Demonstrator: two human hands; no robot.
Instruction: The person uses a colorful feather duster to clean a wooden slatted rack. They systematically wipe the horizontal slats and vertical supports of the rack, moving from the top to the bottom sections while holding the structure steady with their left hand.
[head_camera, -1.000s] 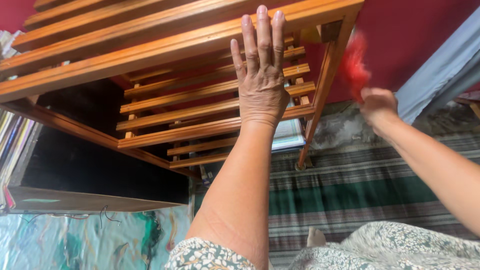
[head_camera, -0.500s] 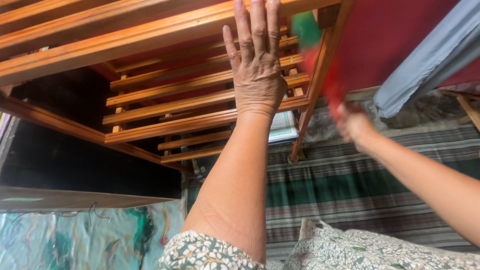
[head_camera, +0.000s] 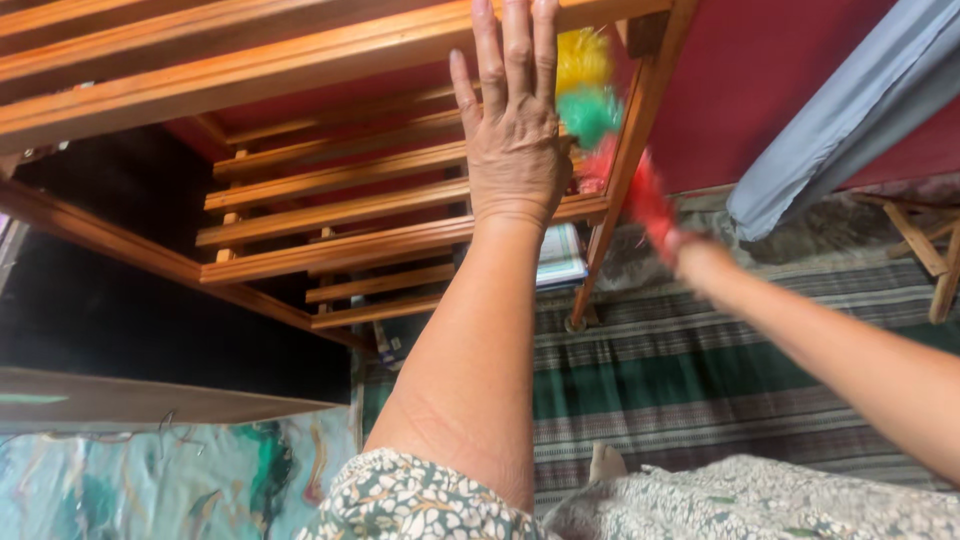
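Two hands work at a slatted wooden rack (head_camera: 330, 215). At far left a dark cabinet (head_camera: 120, 310) stands under the rack's top rail. The left hand (head_camera: 515, 160) lies open and flat against that rail, fingers spread upward. Just right of it, a yellow, green and red feather duster (head_camera: 590, 110) pokes between the slats beside the rack's leg (head_camera: 625, 170). The right hand (head_camera: 690, 255), blurred, is closed around the duster's handle. A striped mat (head_camera: 690, 370) lies below.

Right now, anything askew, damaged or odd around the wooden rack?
Nothing looks broken or spilled. The wooden rack has even, intact slats. The left hand lies flat on its top rail; the right hand, blurred, holds a feather duster by the corner post. Loose dark wires hang off the shelf edge at lower left.
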